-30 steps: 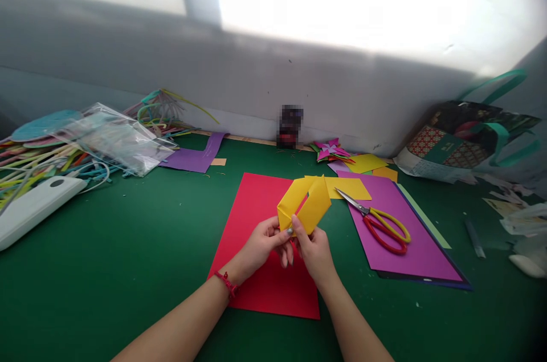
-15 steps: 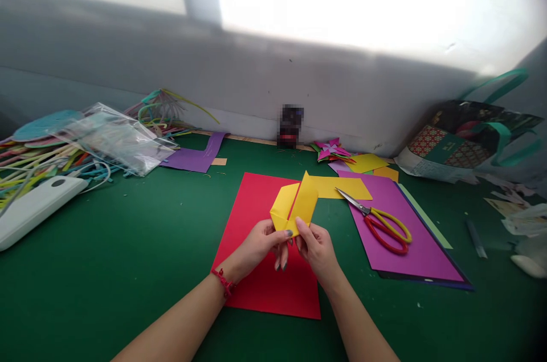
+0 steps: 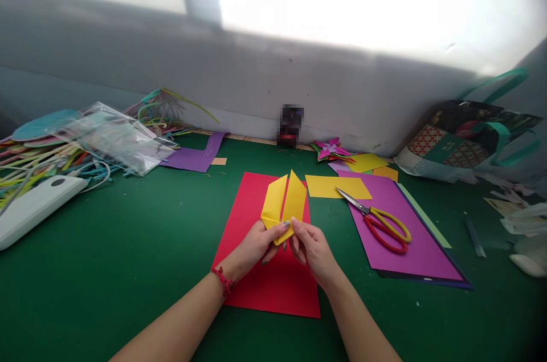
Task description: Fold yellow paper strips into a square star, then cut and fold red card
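A folded piece of yellow paper (image 3: 294,199) is held above a red sheet (image 3: 243,288), its two pointed flaps standing up with a narrow gap between them. My left hand (image 3: 264,242) is closed on its lower left part, thumb pressed on the front fold. Opposite it, my right hand (image 3: 311,245) pinches the lower right corner between thumb and fingers. The fingers behind the paper are partly hidden. A red cord bracelet (image 3: 223,282) circles my left wrist.
To the right, scissors (image 3: 376,225) with red and yellow handles lie on purple sheets (image 3: 414,259) and a yellow strip (image 3: 329,186). A white power strip (image 3: 38,208), a plastic sleeve (image 3: 123,139) and pipe cleaners are at left. A patterned bag (image 3: 448,145) stands back right.
The folded yellow paper has shifted left and turned, so its flaps now point upward more evenly with the slit nearer vertical. Both hands keep their hold.
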Tool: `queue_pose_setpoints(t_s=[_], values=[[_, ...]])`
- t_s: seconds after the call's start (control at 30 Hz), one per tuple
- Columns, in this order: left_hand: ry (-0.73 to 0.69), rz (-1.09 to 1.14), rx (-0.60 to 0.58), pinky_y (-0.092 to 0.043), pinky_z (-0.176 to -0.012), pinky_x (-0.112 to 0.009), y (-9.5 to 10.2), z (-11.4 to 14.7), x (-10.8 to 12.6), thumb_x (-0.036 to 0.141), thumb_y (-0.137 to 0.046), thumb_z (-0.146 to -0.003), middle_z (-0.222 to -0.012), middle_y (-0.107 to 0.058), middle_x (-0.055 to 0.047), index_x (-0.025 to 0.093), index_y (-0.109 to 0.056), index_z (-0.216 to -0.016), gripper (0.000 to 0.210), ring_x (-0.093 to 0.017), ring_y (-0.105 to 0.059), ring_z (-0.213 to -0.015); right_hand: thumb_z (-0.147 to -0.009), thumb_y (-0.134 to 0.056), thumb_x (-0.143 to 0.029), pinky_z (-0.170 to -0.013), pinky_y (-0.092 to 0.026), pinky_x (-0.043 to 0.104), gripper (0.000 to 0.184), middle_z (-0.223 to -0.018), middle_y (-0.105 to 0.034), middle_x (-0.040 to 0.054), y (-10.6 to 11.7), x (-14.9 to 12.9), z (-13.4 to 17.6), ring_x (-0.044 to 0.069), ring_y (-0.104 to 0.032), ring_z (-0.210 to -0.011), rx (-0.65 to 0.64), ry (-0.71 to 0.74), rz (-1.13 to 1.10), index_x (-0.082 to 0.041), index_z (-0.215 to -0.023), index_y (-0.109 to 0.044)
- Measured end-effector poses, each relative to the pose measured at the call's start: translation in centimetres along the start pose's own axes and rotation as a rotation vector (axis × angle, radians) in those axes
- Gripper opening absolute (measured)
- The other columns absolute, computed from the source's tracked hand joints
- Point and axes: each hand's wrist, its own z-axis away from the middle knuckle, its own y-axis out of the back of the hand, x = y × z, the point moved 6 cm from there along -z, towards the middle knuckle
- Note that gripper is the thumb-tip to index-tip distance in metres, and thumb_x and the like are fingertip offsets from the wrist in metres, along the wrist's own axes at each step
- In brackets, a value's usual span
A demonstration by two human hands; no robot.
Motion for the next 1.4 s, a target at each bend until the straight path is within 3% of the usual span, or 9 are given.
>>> queue_pose_setpoints(t_s=[0.17, 0.33, 0.47, 0.5, 0.57, 0.8, 1.0, 1.27, 1.4], values=[[0.017, -0.025, 0.002, -0.015, -0.033, -0.018, 0.0, 0.3, 0.0, 0.045, -0.043, -0.084, -0.034, -0.032, 0.008, 0.015, -0.048, -0.059, 0.04, -0.003, -0.022, -0.028, -0.084, -0.042, -0.049, -0.037, -0.024, 0.022, 0.052, -0.033, -0.034, -0.006, -0.3, 0.2, -0.1, 0.006, -0.029, -0.032, 0.008, 0.009, -0.05, -0.018, -0.042, -0.041], [0.002, -0.086, 0.008, -0.022, -0.035, -0.019, -0.2, 0.2, -0.1, 0.048, -0.041, -0.083, -0.037, -0.037, 0.007, 0.015, -0.05, -0.059, 0.043, -0.004, -0.029, -0.029, -0.082, -0.047, -0.047, -0.036, -0.019, 0.022, 0.046, -0.037, -0.034, -0.0068, 0.3, 0.0, 0.0, 0.005, -0.028, -0.032, 0.042, 0.03, 0.014, -0.017, -0.047, -0.043], [-0.037, -0.096, 0.18, -0.03, -0.037, -0.019, 1.0, -0.4, -0.6, 0.051, -0.038, -0.083, -0.043, -0.044, 0.003, 0.015, -0.046, -0.058, 0.045, -0.008, -0.042, -0.037, -0.081, -0.048, -0.048, -0.037, -0.017, 0.022, 0.046, -0.04, -0.034, -0.0061, 1.0, -0.7, 0.2, 0.006, -0.027, -0.035, 0.053, 0.015, 0.09, -0.018, -0.047, -0.041], [-0.072, -0.068, 0.255, -0.032, -0.037, -0.018, 1.6, -0.4, -0.4, 0.051, -0.038, -0.084, -0.048, -0.046, 0.003, 0.015, -0.047, -0.065, 0.041, -0.008, -0.043, -0.039, -0.081, -0.048, -0.048, -0.038, -0.018, 0.023, 0.047, -0.04, -0.034, -0.006, 1.0, -0.8, 0.2, 0.006, -0.027, -0.036, 0.045, 0.007, 0.114, -0.018, -0.047, -0.041], [-0.118, -0.041, 0.282, -0.036, -0.038, -0.018, 2.2, -0.6, 0.1, 0.048, -0.042, -0.083, -0.056, -0.048, 0.003, 0.016, -0.047, -0.073, 0.034, -0.008, -0.047, -0.043, -0.081, -0.048, -0.049, -0.038, -0.018, 0.023, 0.047, -0.04, -0.033, -0.0059, 1.0, -0.9, 0.2, 0.006, -0.028, -0.036, 0.041, 0.005, 0.171, -0.018, -0.046, -0.04], [-0.183, 0.067, 0.203, -0.045, -0.042, -0.018, 2.1, -0.4, 1.7, 0.041, -0.05, -0.081, -0.069, -0.053, 0.001, 0.015, -0.05, -0.084, 0.026, -0.011, -0.053, -0.054, -0.08, -0.047, -0.05, -0.037, -0.014, 0.024, 0.048, -0.037, -0.029, -0.0067, 1.3, -0.1, 0.0, 0.006, -0.024, -0.034, 0.045, -0.02, 0.146, -0.019, -0.045, -0.037], [-0.059, 0.053, 0.184, -0.05, -0.067, -0.027, 1.7, -0.2, 1.0, 0.036, -0.061, -0.074, -0.092, -0.063, -0.009, 0.013, -0.056, -0.096, 0.032, -0.021, -0.06, -0.082, -0.08, -0.048, -0.049, -0.037, -0.013, 0.024, 0.047, -0.036, -0.03, -0.0071, 0.9, 0.0, 0.0, 0.006, -0.023, -0.034, -0.033, -0.071, 0.161, -0.019, -0.045, -0.038], [-0.019, 0.047, 0.124, -0.049, -0.069, -0.03, 2.0, 0.0, 1.3, 0.031, -0.061, -0.074, -0.095, -0.063, -0.011, 0.012, -0.056, -0.097, 0.03, -0.023, -0.061, -0.084, -0.083, -0.044, -0.048, -0.037, -0.023, 0.02, 0.045, -0.041, -0.042, -0.005, 0.4, -0.2, 0.6, 0.007, -0.035, -0.035, -0.155, -0.134, 0.191, -0.016, -0.052, -0.047], [0.054, 0.007, 0.014, -0.048, -0.065, -0.027, 1.2, 0.3, 1.2, 0.027, -0.063, -0.071, -0.092, -0.064, -0.009, 0.013, -0.059, -0.096, 0.029, -0.021, -0.061, -0.081, -0.082, -0.043, -0.053, -0.036, -0.024, 0.019, 0.043, -0.043, -0.039, -0.0059, 2.4, -1.0, 0.3, 0.007, -0.032, -0.037, -0.014, -0.113, 0.1, -0.017, -0.059, -0.047]])
